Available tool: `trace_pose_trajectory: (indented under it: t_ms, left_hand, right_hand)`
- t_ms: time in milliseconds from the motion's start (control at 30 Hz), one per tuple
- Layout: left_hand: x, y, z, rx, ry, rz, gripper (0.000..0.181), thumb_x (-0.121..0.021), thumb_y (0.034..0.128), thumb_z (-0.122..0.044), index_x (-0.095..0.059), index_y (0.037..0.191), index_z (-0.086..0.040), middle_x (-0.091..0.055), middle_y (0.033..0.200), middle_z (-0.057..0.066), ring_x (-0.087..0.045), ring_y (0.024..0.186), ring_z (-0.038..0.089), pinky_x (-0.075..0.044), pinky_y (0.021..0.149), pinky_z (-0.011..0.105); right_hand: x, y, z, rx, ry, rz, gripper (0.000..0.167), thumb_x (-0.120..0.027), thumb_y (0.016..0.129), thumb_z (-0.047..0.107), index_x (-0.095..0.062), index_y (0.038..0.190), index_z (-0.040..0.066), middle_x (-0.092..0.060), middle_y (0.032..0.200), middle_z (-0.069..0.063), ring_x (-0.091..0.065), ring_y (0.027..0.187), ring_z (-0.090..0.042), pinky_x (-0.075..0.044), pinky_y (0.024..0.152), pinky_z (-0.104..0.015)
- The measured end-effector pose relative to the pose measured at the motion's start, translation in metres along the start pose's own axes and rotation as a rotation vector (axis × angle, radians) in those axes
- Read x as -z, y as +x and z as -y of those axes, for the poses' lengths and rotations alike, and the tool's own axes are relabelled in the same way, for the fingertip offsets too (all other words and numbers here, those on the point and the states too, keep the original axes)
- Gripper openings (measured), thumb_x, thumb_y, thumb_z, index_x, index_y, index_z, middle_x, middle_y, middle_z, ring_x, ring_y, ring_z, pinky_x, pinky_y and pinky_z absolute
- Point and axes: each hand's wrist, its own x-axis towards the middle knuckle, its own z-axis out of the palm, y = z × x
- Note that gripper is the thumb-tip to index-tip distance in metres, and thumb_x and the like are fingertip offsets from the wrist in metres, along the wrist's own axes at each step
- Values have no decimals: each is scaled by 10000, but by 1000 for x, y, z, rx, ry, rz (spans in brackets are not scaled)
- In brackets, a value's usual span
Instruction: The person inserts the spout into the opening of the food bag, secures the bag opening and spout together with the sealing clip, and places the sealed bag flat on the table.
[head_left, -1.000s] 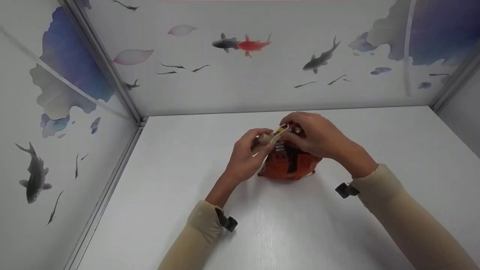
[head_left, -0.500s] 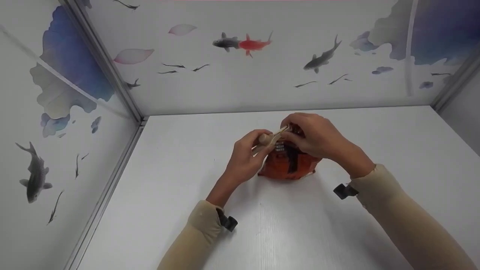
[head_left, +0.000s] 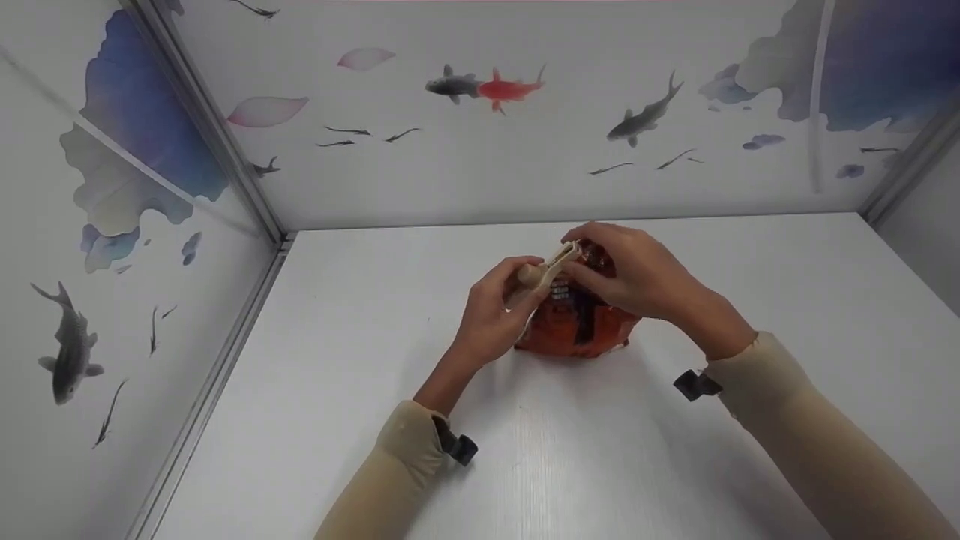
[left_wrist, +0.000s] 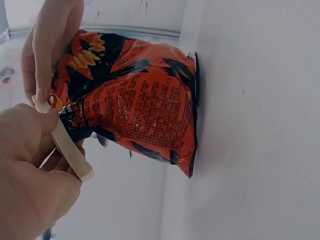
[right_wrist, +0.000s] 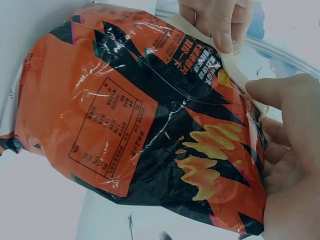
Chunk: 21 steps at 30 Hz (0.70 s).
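An orange and black snack bag (head_left: 577,330) with pictures of ridged chips stands upright on the white table. Across its gathered top lies a long cream bag clip (head_left: 556,264), its two bars close together. My left hand (head_left: 491,311) grips the clip's near end, thumb on one side and fingers on the other. At the far end, my right hand (head_left: 637,270) pinches the clip between thumb and fingers, beside the bag's top. In the right wrist view the clip (right_wrist: 235,72) runs along the bag's upper edge. Whether it is latched cannot be seen.
The white table (head_left: 360,375) reaches back to a white wall (head_left: 420,180) printed with fish. A second printed panel (head_left: 45,225) rises at the left, with a metal rail (head_left: 214,397) along the table's edge.
The yellow patch of the bag seen between the clip's bars a second ago is gone from the head view. Both hands stay on the clip and shift only slightly.
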Motion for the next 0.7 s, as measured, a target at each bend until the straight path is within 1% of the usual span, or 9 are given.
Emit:
trace_pose_trajectory:
  t_ms: [67,200,333,433,533,700]
  left_hand:
    - [-1,0,-1,13,-13,-7,363,-704,1074,-218,-629,1422,-145,-678,1406,48,-666,1345,109,-557,1139,338]
    - [-2,-1,-1,36,-39,-9,363,-700,1076,-207,-621,1426,-152,-669,1419,47,-659,1354,108,-542,1157,331]
    - [-2,-1,1,49,-59,-3,355,-693,1080,-208,-617,1423,-163,-659,1431,47,-652,1369,119,-533,1172,347]
    - [-3,-1,1,51,-58,-3,344,-688,1083,-211,-617,1417,-165,-657,1434,47,-645,1382,124,-530,1176,353]
    - [-3,-2,-1,49,-44,-1,339,-690,1082,-212,-619,1411,-170,-662,1423,51,-653,1370,130,-540,1163,362]
    - [-5,-3,-2,58,-19,-3,348,-704,1073,-210,-621,1408,-176,-665,1406,49,-666,1342,126,-552,1144,352]
  right_hand:
    - [-1,-1,0,-3,10,5,381,-726,1060,316,-667,1375,111,-753,1116,-18,-695,925,-140,-626,801,-378]
    - [-1,-2,0,-33,52,14,372,-675,1092,309,-674,1396,94,-769,1139,-26,-721,962,-141,-650,846,-392]
    - [-2,-2,-1,-41,95,-4,333,-645,1109,277,-663,1395,106,-784,1098,-30,-749,948,-139,-662,839,-388]
    - [-3,-3,-3,-31,111,-29,296,-650,1106,267,-648,1361,116,-785,1059,-27,-760,927,-136,-667,815,-382]
    - [-3,-3,-3,-40,123,-38,258,-654,1103,266,-651,1311,113,-773,1074,-30,-755,941,-147,-667,827,-397]
    - [-2,-2,-3,-78,162,-13,220,-656,1101,246,-673,1265,101,-752,1088,-47,-723,955,-175,-651,849,-425]
